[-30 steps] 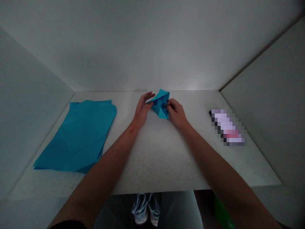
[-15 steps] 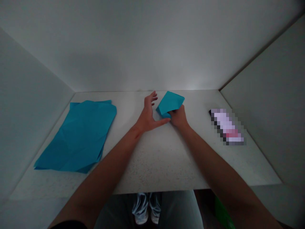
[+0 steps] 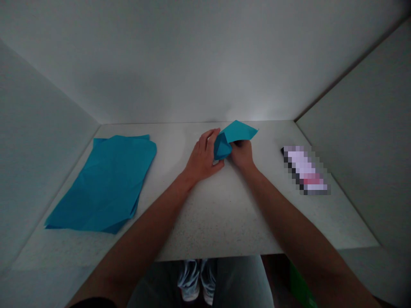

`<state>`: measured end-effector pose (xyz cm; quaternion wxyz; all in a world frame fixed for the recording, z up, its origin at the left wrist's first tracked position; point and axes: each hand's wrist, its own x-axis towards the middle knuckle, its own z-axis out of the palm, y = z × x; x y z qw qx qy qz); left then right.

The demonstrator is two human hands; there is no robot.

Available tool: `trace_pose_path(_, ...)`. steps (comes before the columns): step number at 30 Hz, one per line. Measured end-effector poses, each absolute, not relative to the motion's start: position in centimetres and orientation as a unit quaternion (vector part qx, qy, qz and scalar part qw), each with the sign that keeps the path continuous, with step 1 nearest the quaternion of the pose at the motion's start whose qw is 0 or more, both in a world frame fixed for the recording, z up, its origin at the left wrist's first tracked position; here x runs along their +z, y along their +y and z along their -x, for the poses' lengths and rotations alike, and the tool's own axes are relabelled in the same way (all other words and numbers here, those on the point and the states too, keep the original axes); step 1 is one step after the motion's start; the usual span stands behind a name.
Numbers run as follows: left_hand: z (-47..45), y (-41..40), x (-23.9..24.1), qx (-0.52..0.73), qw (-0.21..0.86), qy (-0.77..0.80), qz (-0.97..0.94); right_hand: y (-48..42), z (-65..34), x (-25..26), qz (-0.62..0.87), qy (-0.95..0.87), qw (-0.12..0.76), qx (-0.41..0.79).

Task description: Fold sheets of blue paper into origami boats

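A small folded piece of blue paper [image 3: 236,134] is held just above the white table [image 3: 212,214], near its far middle. My left hand [image 3: 204,158] curls around the paper's left lower part, thumb pressed against it. My right hand [image 3: 242,155] pinches the paper from below on the right. One flap of the paper sticks out to the upper right, past my right hand.
A stack of several flat blue paper sheets [image 3: 105,182] lies on the left of the table. A blurred-out oblong object [image 3: 305,170] lies near the right edge. Grey walls close the table in at the back and on both sides.
My left hand was spread open beside the paper and has closed on its left part. The paper has turned, so its flap now points further right.
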<state>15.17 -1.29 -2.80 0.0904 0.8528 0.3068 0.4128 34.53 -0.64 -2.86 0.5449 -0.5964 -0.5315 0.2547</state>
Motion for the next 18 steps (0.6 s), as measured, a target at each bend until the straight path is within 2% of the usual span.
trace_pose_path(4,-15.1,-1.3,-2.4,0.411,0.098,0.306,-0.853,-0.5,-34.5,-2.9,0.588,-0.523,0.558,0.264)
trace_pose_path(10,-14.9,-0.8,-2.5,0.472,0.122,0.312,-0.815,-0.4,-34.4,-2.4,0.577,-0.541,0.551,0.267)
trace_pose_path(18,-14.7,-0.2,-2.6,0.528,0.221,0.374,-0.730,-0.4,-34.0,-2.5,0.537,-0.551,0.574,0.282)
